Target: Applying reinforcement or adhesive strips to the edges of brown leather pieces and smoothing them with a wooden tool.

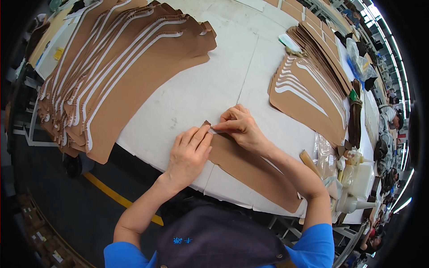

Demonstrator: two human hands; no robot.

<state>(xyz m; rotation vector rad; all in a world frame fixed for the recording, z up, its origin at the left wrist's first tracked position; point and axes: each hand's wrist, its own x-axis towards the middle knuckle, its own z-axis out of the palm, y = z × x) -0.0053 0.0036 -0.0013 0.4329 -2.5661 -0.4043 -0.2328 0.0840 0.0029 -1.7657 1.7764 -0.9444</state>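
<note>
A long brown panel (254,171), apparently leather or a similar sheet, lies slantwise on the white-topped table before me. My left hand (191,155) rests over its left end, with the fingertips pressing at the edge. Thumb and forefinger of my right hand (242,125) pinch the far edge beside those fingertips. Between the two hands a short stretch of white strip (218,131) shows along that edge. A small brown tip (207,123) pokes out beyond my left fingers. My right forearm covers part of the panel's far side.
Overlapping brown panels with white edging (134,77) fan out at left, overhanging the table. At right lie a smaller fanned stack (298,97), a brush (310,163), a clear plastic bag (325,154) and white plastic bottles (362,181). The white tabletop's (214,182) near edge runs before me.
</note>
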